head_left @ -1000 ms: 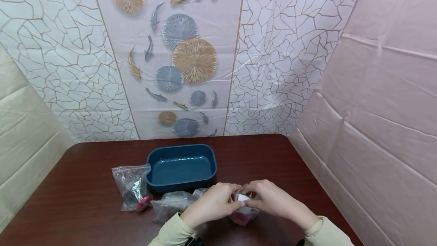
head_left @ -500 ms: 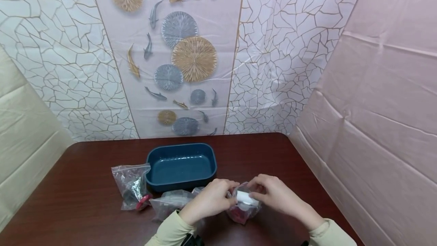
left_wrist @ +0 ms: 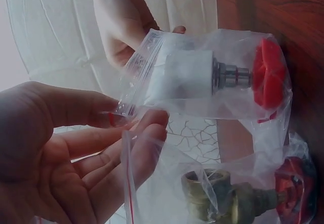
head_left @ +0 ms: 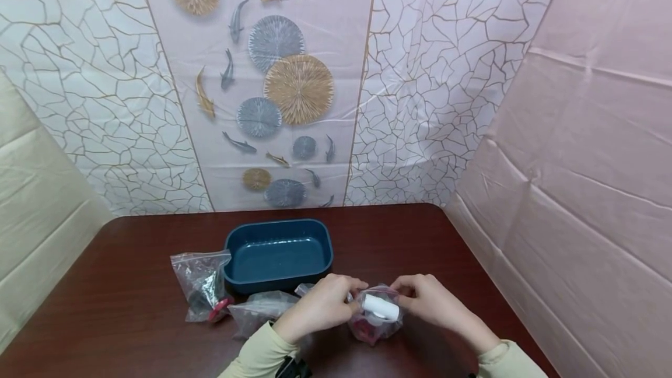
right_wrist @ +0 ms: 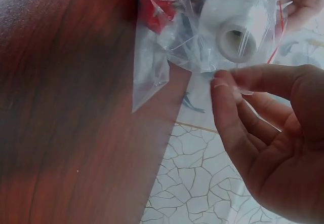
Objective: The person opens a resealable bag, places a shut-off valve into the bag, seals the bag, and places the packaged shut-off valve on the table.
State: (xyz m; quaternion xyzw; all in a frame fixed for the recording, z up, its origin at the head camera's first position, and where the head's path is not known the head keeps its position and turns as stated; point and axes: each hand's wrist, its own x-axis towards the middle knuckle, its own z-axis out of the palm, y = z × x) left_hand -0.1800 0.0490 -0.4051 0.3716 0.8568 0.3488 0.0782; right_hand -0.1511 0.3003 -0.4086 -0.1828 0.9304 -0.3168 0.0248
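Observation:
A white valve (head_left: 381, 308) with a red handwheel (left_wrist: 268, 73) sits inside a clear zip bag (right_wrist: 152, 77) near the table's front, wheel end down. On the bag's left side, my left hand (head_left: 324, 308) pinches the zip edge between thumb and fingers. My right hand (head_left: 433, 303) pinches the opposite edge of the same bag with thumb and forefinger. The valve's white round opening (right_wrist: 236, 40) shows through the plastic in the right wrist view. Beside it in the left wrist view, a brass valve (left_wrist: 217, 193) with a red wheel lies in another bag.
A dark blue tray (head_left: 278, 282) stands at the middle back of the table (head_left: 131, 284). Left of it lies a bagged item (head_left: 202, 287) with a red wheel, its bag against the tray's rim. More bags (head_left: 262, 311) lie in front of the tray, partly behind my left forearm.
My right hand has moved off the white valve to the right, onto the bag's edge. More of the white valve shows between the hands. My left hand stays at the left edge.

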